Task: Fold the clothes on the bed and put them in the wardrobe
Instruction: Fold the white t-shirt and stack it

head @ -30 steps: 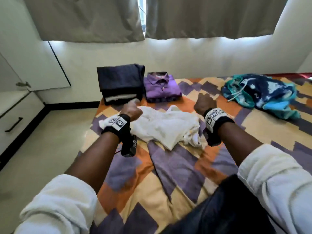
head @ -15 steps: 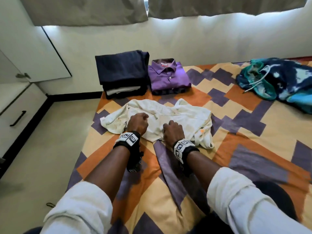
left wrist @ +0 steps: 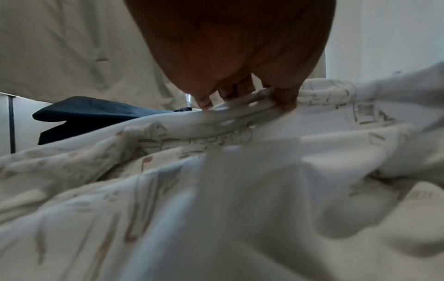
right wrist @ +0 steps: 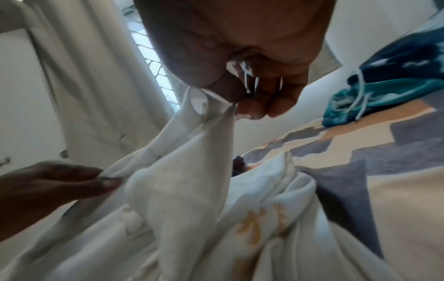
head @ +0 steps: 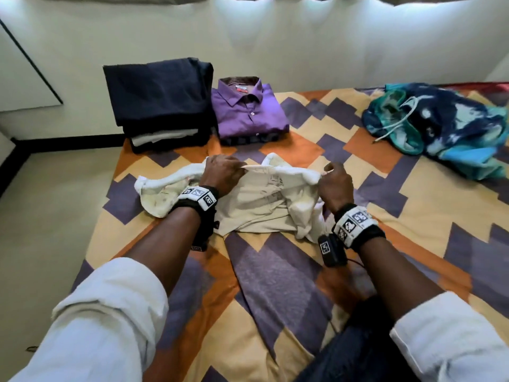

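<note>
A crumpled cream-white garment [head: 256, 205] with a faint print lies in the middle of the patterned bed [head: 275, 285]. My left hand [head: 223, 172] pinches its far edge at the left, and the cloth [left wrist: 216, 152] bunches under the fingers [left wrist: 204, 100]. My right hand [head: 334, 183] pinches the same edge further right, lifting the cloth [right wrist: 192, 152] taut between the two hands. In the right wrist view the left hand [right wrist: 60, 178] grips the cloth at lower left.
Folded dark trousers [head: 159, 103] and a folded purple shirt [head: 248, 111] sit at the bed's far left. A blue-teal unfolded garment [head: 440, 128] lies at the far right. The floor [head: 49, 216] and a white cabinet door [head: 24, 67] are to the left.
Both hands went from pressing down on the near part of the cream garment to pinching its far edge, apart from each other, and raising it. The view tilted downward.
</note>
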A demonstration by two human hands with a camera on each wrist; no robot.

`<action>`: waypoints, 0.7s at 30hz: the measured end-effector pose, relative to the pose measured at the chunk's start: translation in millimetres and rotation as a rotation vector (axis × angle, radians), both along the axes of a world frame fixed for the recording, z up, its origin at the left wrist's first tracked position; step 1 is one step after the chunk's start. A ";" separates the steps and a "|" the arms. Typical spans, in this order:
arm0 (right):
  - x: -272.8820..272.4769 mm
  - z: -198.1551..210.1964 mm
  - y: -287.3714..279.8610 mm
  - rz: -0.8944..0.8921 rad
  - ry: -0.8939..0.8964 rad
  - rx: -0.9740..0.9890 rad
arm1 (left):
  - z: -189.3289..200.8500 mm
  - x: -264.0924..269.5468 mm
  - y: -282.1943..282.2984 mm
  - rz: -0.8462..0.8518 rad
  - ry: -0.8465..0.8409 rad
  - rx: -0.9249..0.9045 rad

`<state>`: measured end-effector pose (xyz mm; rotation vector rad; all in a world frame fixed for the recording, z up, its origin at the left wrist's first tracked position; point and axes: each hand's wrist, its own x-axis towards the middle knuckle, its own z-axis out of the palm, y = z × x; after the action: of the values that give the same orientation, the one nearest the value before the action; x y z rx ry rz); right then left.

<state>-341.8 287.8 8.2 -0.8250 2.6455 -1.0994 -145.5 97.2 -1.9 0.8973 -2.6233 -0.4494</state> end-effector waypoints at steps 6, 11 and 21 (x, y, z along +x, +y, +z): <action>-3.2 16.6 -11.5 -0.010 0.175 0.094 | 44.0 4.0 15.3 -0.010 0.202 0.231; 58.8 13.6 -21.6 0.387 0.292 -0.175 | 63.2 10.8 27.3 0.013 0.091 0.212; 82.0 51.0 -15.2 0.471 -0.119 -0.454 | 89.5 72.5 40.7 0.068 0.167 0.354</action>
<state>-259.8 272.5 59.3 -1.3256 1.9691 -1.5569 -73.0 137.9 87.6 1.0016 -2.3923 -0.9485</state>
